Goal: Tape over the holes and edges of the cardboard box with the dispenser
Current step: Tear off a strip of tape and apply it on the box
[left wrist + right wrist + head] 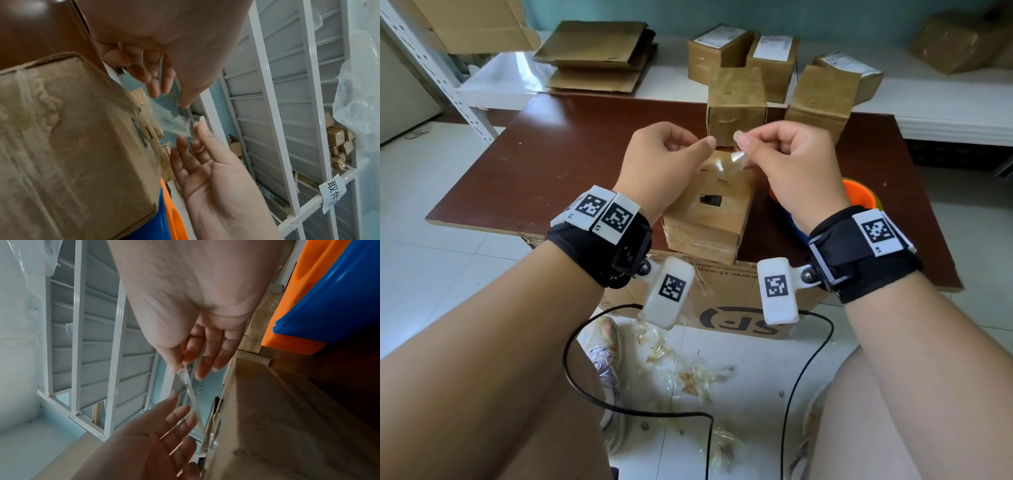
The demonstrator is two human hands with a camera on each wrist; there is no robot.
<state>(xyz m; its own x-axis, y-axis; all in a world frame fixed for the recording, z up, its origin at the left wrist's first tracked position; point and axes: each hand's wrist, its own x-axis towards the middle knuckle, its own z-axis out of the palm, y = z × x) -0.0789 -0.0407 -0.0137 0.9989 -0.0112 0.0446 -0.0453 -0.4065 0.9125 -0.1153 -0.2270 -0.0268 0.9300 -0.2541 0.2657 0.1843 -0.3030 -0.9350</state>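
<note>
Dark reddish-brown table (571,150) at centre, resting on large printed carton (722,308). White tiled floor (448,284) around it, littered near with tape scraps (688,373). Teal wall (825,13) far. White perforated shelf post (431,72) far left. Low white ledge (928,99) along far wall holds taped parcels (774,54) and flattened cardboard (599,54). Soft daylight.
</note>
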